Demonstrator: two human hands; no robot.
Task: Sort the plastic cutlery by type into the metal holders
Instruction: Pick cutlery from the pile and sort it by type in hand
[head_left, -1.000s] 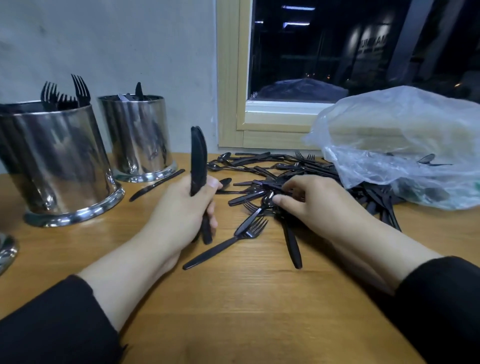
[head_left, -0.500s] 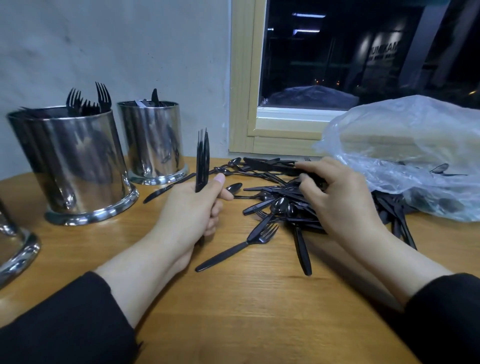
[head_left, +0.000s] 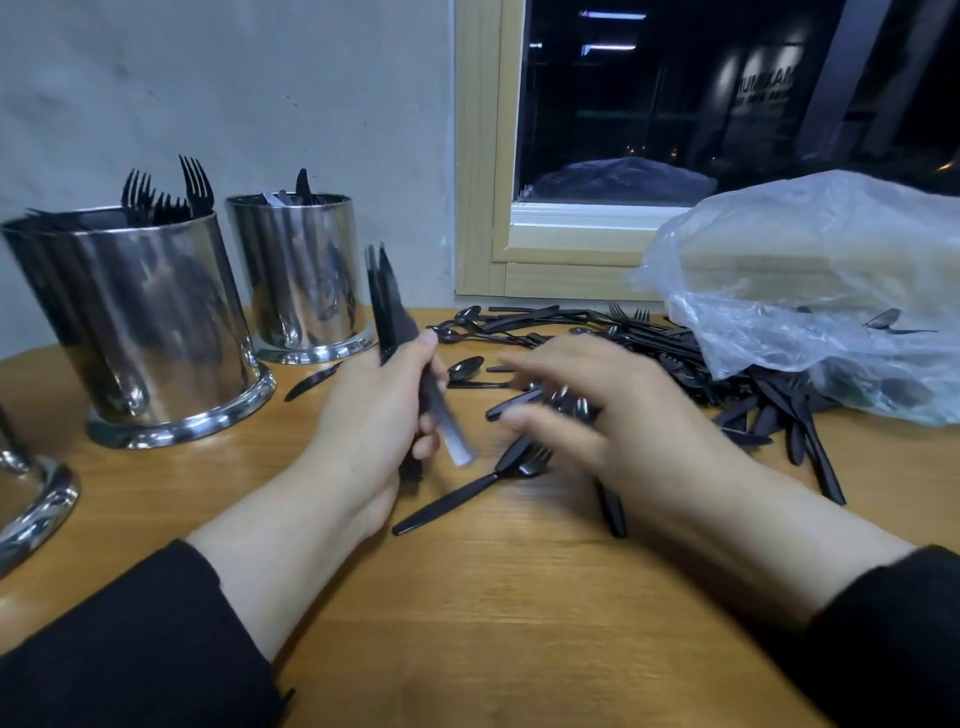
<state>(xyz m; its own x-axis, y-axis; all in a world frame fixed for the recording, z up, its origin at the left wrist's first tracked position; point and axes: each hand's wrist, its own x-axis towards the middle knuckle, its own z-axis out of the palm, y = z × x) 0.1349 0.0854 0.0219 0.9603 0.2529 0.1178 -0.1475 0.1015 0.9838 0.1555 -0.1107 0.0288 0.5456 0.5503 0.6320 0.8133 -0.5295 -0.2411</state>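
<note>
At the far left stand the fork holder and, beside it, a second metal holder. The left hand grips a small bundle of black knives by the handles, blades upright. These pieces appear light, thin and slick, so a bundle may fan or slip; hold it at mid-handle. The right hand is motion-blurred over the loose cutlery pile; its grip cannot be determined. A clear plastic bag covers the pile's right end.
</note>
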